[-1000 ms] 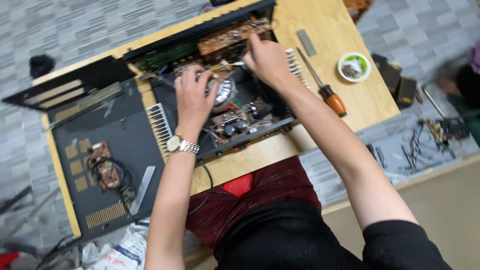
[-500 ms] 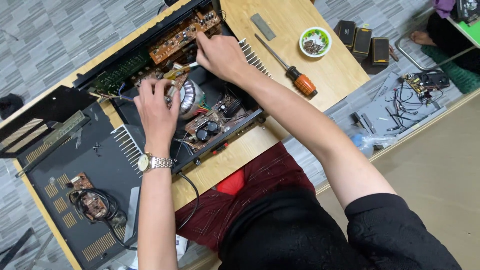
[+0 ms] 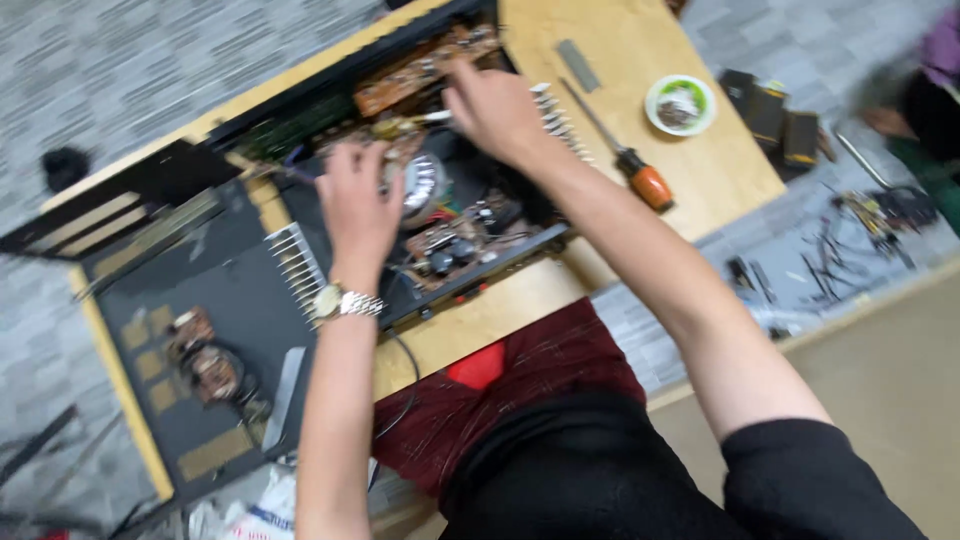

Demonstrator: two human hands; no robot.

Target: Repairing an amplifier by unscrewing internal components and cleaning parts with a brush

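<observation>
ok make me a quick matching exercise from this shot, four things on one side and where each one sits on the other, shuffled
Things:
1. screwdriver with orange handle
2. small green-rimmed bowl
3. wristwatch
4. removed black cover panel

Places:
A. on the left wrist
B. lying at the left end of the wooden table
C. near the table's far right corner
D. on the table just right of the open amplifier chassis

Pairs: 1-D, 2-C, 3-A, 4-B
</observation>
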